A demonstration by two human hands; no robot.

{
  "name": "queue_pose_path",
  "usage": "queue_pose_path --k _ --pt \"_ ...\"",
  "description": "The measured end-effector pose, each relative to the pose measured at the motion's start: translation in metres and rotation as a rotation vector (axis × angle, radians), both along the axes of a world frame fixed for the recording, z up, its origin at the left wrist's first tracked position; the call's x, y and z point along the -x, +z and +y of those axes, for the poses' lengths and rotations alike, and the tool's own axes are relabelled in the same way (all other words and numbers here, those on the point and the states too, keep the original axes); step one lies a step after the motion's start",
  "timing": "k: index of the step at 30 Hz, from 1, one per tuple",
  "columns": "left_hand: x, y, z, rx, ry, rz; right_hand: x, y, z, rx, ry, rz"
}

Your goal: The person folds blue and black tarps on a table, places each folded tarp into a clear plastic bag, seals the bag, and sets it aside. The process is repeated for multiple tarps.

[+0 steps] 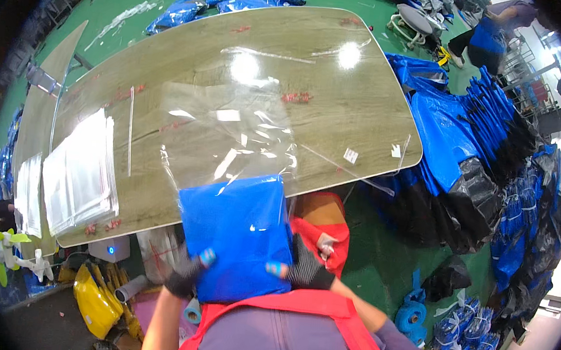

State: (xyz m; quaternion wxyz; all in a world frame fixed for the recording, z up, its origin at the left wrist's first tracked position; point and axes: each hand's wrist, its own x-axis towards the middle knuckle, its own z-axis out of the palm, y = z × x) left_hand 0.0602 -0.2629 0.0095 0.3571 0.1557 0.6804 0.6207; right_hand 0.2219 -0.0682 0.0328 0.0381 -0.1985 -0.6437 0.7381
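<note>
Folded blue fabric piece [235,231] sits partly inside a clear plastic bag [231,131], held at the near edge of the wooden tabletop [360,102], at about 6 o'clock in the view. Both hands wear dark gloves with blue fingertips: the left hand [187,270] grips the lower left corner of the blue piece, the right hand [299,266] grips its lower right corner, fingers closed on it. By my judgement the bagging is about half done; the upper part is under plastic, while the lower part appears to be outside it. A stack of flat clear bags [84,171] lies on the tabletop at 9 o'clock. Small white labels [351,156] sit near the tabletop's edge at 3 o'clock. Heaps of blue and black bundles [470,145] cover the green floor [380,250] from 1 to 4 o'clock, and bagged blue packs [188,8] lie at 11 o'clock.
</note>
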Motion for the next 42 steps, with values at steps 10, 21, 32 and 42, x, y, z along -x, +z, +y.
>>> queue_pose_path --k 10,21,32,42 --pt "0.003 -0.032 -0.011 -0.016 -0.285 -0.166 -0.035 -0.04 0.063 0.094 0.318 -0.364" --pt "-0.045 -0.047 -0.014 0.097 -0.259 -0.188 -0.074 -0.047 0.004 -0.338 -0.049 -0.044" --pt "0.006 -0.008 -0.004 -0.25 -0.146 -0.376 -0.047 -0.008 0.026 -0.108 0.315 -0.144" --pt "-0.02 0.003 -0.008 -0.309 -0.02 -0.39 -0.031 0.006 0.015 0.159 0.268 0.011"
